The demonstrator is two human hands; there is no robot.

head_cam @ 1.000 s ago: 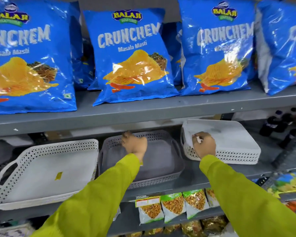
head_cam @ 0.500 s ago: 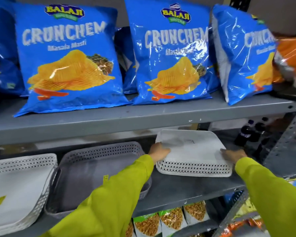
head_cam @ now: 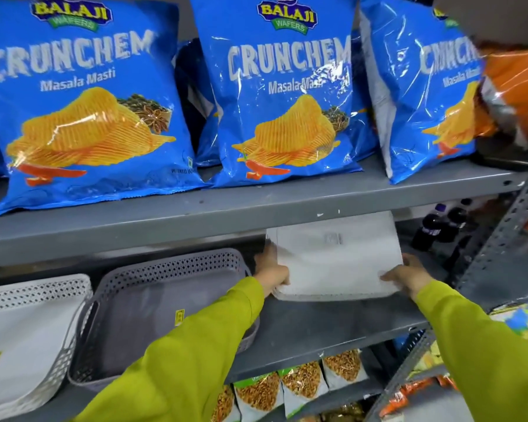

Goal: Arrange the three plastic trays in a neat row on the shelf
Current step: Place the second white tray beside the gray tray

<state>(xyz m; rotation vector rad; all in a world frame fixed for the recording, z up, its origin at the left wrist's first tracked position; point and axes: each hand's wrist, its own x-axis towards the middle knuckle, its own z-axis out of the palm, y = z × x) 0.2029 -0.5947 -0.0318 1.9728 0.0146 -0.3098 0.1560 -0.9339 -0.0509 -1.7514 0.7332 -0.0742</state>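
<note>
Three perforated plastic trays sit on the grey middle shelf (head_cam: 333, 324). A white tray (head_cam: 25, 336) lies at the far left, partly cut off by the frame. A grey tray (head_cam: 153, 303) with a yellow sticker rests beside it. The third, a white tray (head_cam: 336, 257), is upside down at the right with its front edge tilted up, blurred by motion. My left hand (head_cam: 272, 272) grips its left edge and my right hand (head_cam: 406, 275) grips its right front corner. Both arms wear yellow-green sleeves.
Blue chip bags (head_cam: 284, 95) fill the upper shelf just above the trays. Dark bottles (head_cam: 436, 229) stand at the back right of the middle shelf. A slotted metal upright (head_cam: 500, 248) bounds the right side. Snack packets (head_cam: 299, 385) sit on the shelf below.
My left hand left the grey tray and took the right white tray's left edge. My right hand shifted to its right side. The tray's front edge has risen. The view swung right.
</note>
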